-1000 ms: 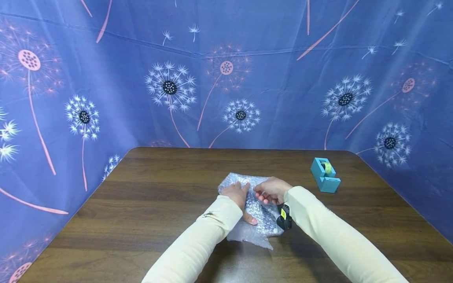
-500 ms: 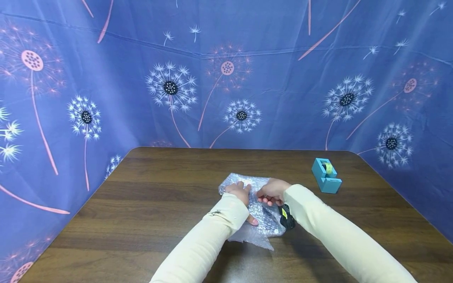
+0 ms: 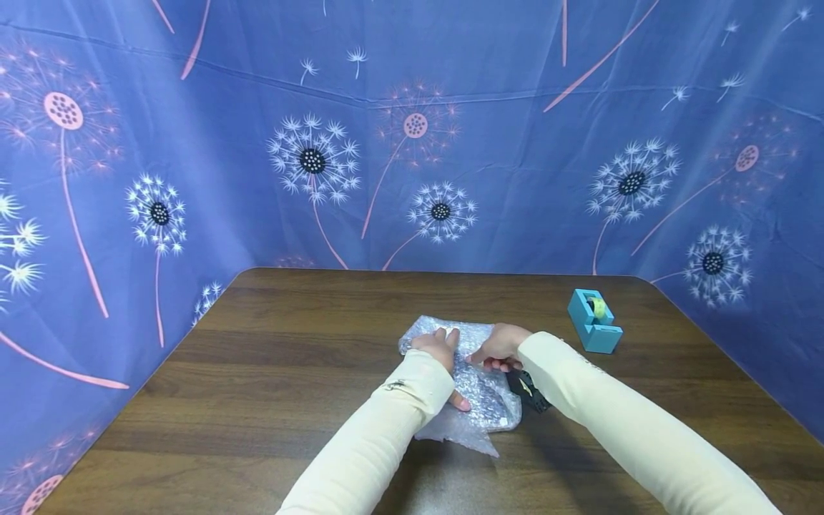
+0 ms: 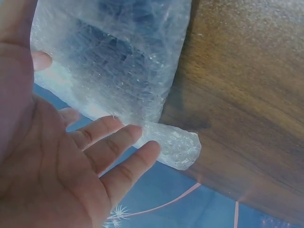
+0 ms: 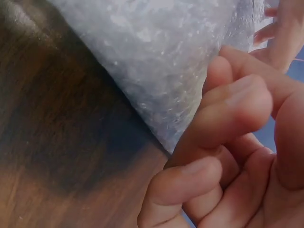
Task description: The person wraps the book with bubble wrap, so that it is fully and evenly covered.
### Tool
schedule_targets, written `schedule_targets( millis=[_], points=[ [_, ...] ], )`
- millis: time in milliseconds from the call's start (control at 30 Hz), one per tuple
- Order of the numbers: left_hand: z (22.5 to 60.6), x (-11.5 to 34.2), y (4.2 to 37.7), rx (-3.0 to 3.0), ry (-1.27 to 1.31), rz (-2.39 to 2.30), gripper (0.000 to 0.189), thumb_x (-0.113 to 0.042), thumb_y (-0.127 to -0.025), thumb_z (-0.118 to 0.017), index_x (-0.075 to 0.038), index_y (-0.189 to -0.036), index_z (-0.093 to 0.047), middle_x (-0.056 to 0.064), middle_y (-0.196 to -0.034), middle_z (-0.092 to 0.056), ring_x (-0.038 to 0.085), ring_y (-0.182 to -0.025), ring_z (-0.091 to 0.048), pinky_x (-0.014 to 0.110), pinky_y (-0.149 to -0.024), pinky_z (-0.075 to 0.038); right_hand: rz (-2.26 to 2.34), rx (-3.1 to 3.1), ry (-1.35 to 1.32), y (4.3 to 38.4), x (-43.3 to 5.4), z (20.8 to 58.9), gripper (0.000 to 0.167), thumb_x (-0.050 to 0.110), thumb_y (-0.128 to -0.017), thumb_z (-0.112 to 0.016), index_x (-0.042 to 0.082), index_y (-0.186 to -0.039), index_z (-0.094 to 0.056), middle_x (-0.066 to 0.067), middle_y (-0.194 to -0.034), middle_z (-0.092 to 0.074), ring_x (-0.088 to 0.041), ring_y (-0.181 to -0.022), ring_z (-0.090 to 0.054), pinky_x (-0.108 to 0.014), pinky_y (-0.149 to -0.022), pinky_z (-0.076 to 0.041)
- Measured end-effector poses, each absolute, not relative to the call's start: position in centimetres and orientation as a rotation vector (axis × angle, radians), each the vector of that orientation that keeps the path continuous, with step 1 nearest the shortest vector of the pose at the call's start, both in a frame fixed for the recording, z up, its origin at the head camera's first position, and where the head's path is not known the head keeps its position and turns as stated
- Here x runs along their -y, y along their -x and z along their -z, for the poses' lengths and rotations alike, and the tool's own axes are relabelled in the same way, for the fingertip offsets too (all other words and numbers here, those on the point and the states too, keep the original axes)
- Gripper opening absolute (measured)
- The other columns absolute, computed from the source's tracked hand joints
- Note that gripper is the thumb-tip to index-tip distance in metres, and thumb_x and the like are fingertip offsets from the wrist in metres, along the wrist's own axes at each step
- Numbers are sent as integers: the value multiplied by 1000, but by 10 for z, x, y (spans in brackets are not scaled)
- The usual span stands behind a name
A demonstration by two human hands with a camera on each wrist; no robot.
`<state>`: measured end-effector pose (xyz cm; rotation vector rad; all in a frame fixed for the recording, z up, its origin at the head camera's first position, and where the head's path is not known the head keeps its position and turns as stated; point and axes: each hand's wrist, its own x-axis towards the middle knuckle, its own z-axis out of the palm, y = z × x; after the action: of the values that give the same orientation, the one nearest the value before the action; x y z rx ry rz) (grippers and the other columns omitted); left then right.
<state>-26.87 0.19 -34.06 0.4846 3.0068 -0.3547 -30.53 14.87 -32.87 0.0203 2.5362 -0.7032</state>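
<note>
A packet of clear bubble wrap (image 3: 486,393) lies on the table, with a loose torn flap at its near edge. Spread fingers of my left hand (image 3: 439,348) rest on its left part, the thumb stretched towards the near side. In the left wrist view that hand (image 4: 57,156) shows its palm, and a dark blue tint shows through the wrap (image 4: 114,47). My right hand (image 3: 503,345) is at the wrap's upper right, its thumb tip touching the surface. The right wrist view shows this hand's (image 5: 228,137) fingers curled inward, with nothing visible in them.
A blue tape dispenser (image 3: 594,322) with a yellow-green roll stands on the right of the wooden table (image 3: 290,343). A black wrist device (image 3: 528,390) hangs under the right wrist. Behind the table hangs a blue dandelion-print cloth (image 3: 515,143).
My right hand's thumb has come down onto the wrap and its fingers have curled further in. My left hand has shifted slightly right and stays on the wrap.
</note>
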Motion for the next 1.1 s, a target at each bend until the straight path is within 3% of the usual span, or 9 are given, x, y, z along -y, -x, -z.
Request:
schedule_targets(
  millis=[167, 333, 667, 800, 1100],
  points=[
    [328, 1, 259, -2971, -482, 339, 123, -75, -58, -85, -19, -158, -38, 1, -147, -50, 17, -132, -50, 28, -98, -50, 755, -2500, -15, 311, -157, 337, 44, 37, -96, -70, 14, -60, -61, 5, -53, -47, -6, -48, -39, -21, -46, -26],
    [328, 7, 259, -2943, -492, 260, 122, -73, -62, -85, -20, -160, -35, 1, -157, -42, 20, -143, -38, 36, -109, -43, 839, -2483, -47, 311, -157, 346, 54, 48, -100, -60, 15, -58, -59, 5, -51, -47, -5, -46, -39, -20, -45, -26],
    [325, 1, 260, -2903, -435, 295, 121, -74, -65, -82, -23, -161, -31, -1, -161, -35, 19, -147, -32, 40, -111, -41, 622, -2772, 170, 305, -155, 356, 53, 44, -94, -71, 15, -52, -57, 5, -47, -47, -5, -42, -42, -19, -45, -34],
    [325, 1, 260, -2909, -430, 314, 121, -75, -64, -82, -22, -161, -31, -1, -160, -36, 19, -147, -33, 40, -110, -42, 675, -2704, 239, 305, -160, 353, 50, 38, -93, -74, 15, -53, -55, 5, -47, -46, -6, -42, -40, -20, -42, -29],
    [328, 0, 260, -2926, -452, 331, 123, -76, -62, -82, -24, -161, -32, -2, -156, -40, 18, -140, -40, 40, -104, -47, 834, -2597, 93, 315, -168, 364, 59, 50, -99, -62, 16, -51, -56, 4, -47, -48, -6, -41, -42, -20, -41, -27]
  ],
)
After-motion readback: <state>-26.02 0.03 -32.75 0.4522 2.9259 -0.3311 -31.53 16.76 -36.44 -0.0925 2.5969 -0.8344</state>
